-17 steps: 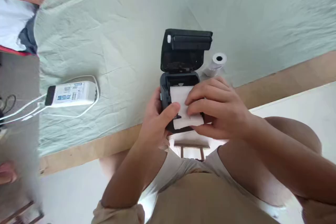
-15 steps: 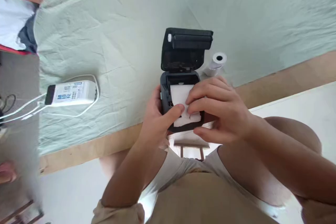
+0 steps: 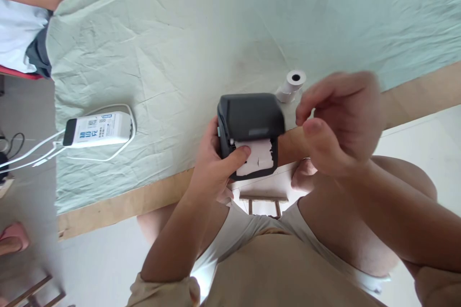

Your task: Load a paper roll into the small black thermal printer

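the small dark device (image 3: 224, 146) lies between the two hands, directly against the left hand (image 3: 212, 168) and to the left of the right hand (image 3: 342, 120), which is apart from it. its longer axis looks to run away from the body, and it is held over the near edge of the surface (image 3: 173, 72). the left grip is closed on the device's left side, its thumb (image 3: 244, 152) reaching over the rim onto the white paper (image 3: 262, 156); the right grip is half open, thumb apart from curled fingers, blurred, and holds nothing that shows. the lid (image 3: 252, 115) covers the far part of the device, smooth, dark and round-cornered like moulded plastic, its near edge a little blurred; the body beneath is a boxy shell with a thick black rim. the paper is flat and matte, ragged along its right edge, with a small tear near the middle. beyond the device's right side, between it and the right hand, the paper roll (image 3: 295, 85) shows a round end with a dark core. a creased, pale green cloth (image 3: 154, 120) covers the surface, bordered by bare wood (image 3: 118, 204); farther left lies a glossy white box (image 3: 101, 129) looped by a cable (image 3: 134, 122).
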Motion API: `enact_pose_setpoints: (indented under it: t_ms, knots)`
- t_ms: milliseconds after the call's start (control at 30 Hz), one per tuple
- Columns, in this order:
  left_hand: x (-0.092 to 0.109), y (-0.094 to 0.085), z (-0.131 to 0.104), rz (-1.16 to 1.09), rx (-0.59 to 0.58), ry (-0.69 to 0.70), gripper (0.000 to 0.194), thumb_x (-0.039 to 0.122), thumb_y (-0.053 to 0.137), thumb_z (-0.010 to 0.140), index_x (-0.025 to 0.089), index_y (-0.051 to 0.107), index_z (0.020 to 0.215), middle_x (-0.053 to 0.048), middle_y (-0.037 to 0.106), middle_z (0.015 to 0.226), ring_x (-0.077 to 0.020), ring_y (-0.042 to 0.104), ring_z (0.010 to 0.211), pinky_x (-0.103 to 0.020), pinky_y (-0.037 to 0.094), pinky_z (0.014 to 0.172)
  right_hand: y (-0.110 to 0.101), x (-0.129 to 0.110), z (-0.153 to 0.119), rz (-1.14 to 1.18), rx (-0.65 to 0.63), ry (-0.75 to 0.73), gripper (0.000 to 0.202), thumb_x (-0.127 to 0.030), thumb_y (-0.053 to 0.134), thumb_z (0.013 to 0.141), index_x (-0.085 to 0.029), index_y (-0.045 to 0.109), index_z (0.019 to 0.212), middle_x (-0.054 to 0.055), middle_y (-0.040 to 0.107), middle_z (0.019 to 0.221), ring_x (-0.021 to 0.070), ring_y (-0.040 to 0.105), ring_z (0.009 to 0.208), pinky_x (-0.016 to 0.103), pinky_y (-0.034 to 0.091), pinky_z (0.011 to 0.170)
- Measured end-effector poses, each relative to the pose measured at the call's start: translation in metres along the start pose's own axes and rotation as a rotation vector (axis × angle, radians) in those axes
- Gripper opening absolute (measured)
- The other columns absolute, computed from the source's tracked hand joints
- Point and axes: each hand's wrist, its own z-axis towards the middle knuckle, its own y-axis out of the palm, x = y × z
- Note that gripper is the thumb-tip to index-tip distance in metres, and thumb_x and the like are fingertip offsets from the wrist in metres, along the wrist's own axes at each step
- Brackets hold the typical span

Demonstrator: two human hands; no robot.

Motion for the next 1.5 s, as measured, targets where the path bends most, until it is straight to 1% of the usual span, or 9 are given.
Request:
enact_pose_setpoints:
  t_ms: [100, 233, 433, 667, 833, 967, 1100, 1267, 1500]
  knots:
    - [-0.001, -0.001, 0.001, 0.005, -0.025, -0.035, 0.078, 0.030, 0.099, 0.066, 0.026, 0.067, 0.137, -0.008, 0.079, 0.111, -0.0331, 0.080, 0.093, -0.041, 0.070, 0.074, -0.001, -0.004, -0.001, -0.034, -0.149, 0.120, 0.027, -0.021, 0.066, 0.092, -0.024, 0.044, 0.076, -0.007, 0.043, 0.060, 0.0084, 0.035, 0.052, 0.028, 0.028, 0.048]
    - [0.000, -0.001, 0.003, -0.002, -0.048, 0.008, 0.072, 0.043, 0.100, 0.067, 0.023, 0.069, 0.129, -0.009, 0.079, 0.105, -0.0314, 0.080, 0.092, -0.038, 0.069, 0.073, -0.001, -0.001, 0.001, -0.017, -0.374, 0.396, 0.041, -0.029, 0.069, 0.090, -0.024, 0.034, 0.068, -0.008, 0.034, 0.054, 0.0062, 0.026, 0.050, 0.026, 0.021, 0.045]
    - [-0.002, -0.002, 0.006, -0.032, -0.079, 0.004, 0.052, 0.048, 0.093, 0.079, 0.023, 0.072, 0.120, -0.001, 0.069, 0.082, -0.0182, 0.071, 0.067, -0.025, 0.059, 0.053, -0.001, 0.000, 0.006, -0.020, -0.425, 0.520, 0.044, -0.034, 0.070, 0.086, -0.024, 0.033, 0.066, -0.008, 0.031, 0.053, 0.0066, 0.025, 0.051, 0.027, 0.019, 0.046]
    - [-0.005, -0.005, 0.010, -0.051, -0.071, 0.030, 0.045, 0.042, 0.091, 0.082, 0.023, 0.074, 0.120, 0.001, 0.068, 0.083, -0.0127, 0.065, 0.063, -0.020, 0.054, 0.052, 0.002, 0.000, 0.005, -0.057, -0.412, 0.500, 0.044, -0.034, 0.069, 0.087, -0.024, 0.034, 0.063, -0.008, 0.030, 0.053, 0.0068, 0.025, 0.050, 0.027, 0.020, 0.047]
    - [-0.004, -0.003, 0.010, -0.023, -0.069, 0.010, 0.049, 0.041, 0.089, 0.082, 0.022, 0.072, 0.125, 0.001, 0.070, 0.082, -0.0155, 0.068, 0.066, -0.024, 0.058, 0.057, 0.004, 0.002, 0.003, -0.065, -0.411, 0.490, 0.044, -0.037, 0.066, 0.087, -0.024, 0.033, 0.062, -0.008, 0.031, 0.052, 0.0071, 0.025, 0.049, 0.026, 0.019, 0.046]
    - [-0.005, -0.003, 0.009, -0.002, -0.054, 0.031, 0.057, 0.050, 0.089, 0.080, 0.021, 0.069, 0.126, -0.003, 0.077, 0.090, -0.0240, 0.078, 0.081, -0.031, 0.064, 0.066, 0.002, 0.004, 0.002, -0.026, -0.428, 0.432, 0.043, -0.038, 0.065, 0.089, -0.024, 0.033, 0.064, -0.008, 0.030, 0.053, 0.0071, 0.025, 0.049, 0.025, 0.020, 0.047]
    - [-0.007, -0.001, 0.008, -0.070, -0.018, 0.025, 0.046, 0.060, 0.079, 0.090, 0.021, 0.074, 0.114, -0.007, 0.081, 0.097, -0.0270, 0.081, 0.091, -0.033, 0.065, 0.073, 0.000, 0.004, 0.002, -0.024, -0.429, 0.387, 0.041, -0.036, 0.063, 0.092, -0.024, 0.034, 0.065, -0.008, 0.034, 0.053, 0.0065, 0.028, 0.048, 0.024, 0.021, 0.046]
    - [-0.004, 0.006, 0.010, -0.095, 0.082, -0.044, 0.049, 0.066, 0.079, 0.087, 0.020, 0.076, 0.102, -0.005, 0.080, 0.085, -0.0275, 0.080, 0.087, -0.034, 0.063, 0.068, 0.000, 0.003, 0.001, -0.030, -0.439, 0.372, 0.038, -0.034, 0.061, 0.093, -0.023, 0.036, 0.065, -0.008, 0.036, 0.052, 0.0060, 0.030, 0.047, 0.024, 0.022, 0.046]
    - [-0.004, 0.010, 0.014, -0.145, 0.158, 0.010, 0.042, 0.059, 0.084, 0.083, 0.020, 0.074, 0.092, -0.004, 0.080, 0.088, -0.0294, 0.080, 0.099, -0.039, 0.066, 0.083, -0.002, 0.003, 0.002, -0.037, -0.461, 0.382, 0.033, -0.033, 0.064, 0.088, -0.024, 0.038, 0.072, -0.009, 0.038, 0.052, 0.0061, 0.030, 0.046, 0.025, 0.021, 0.046]
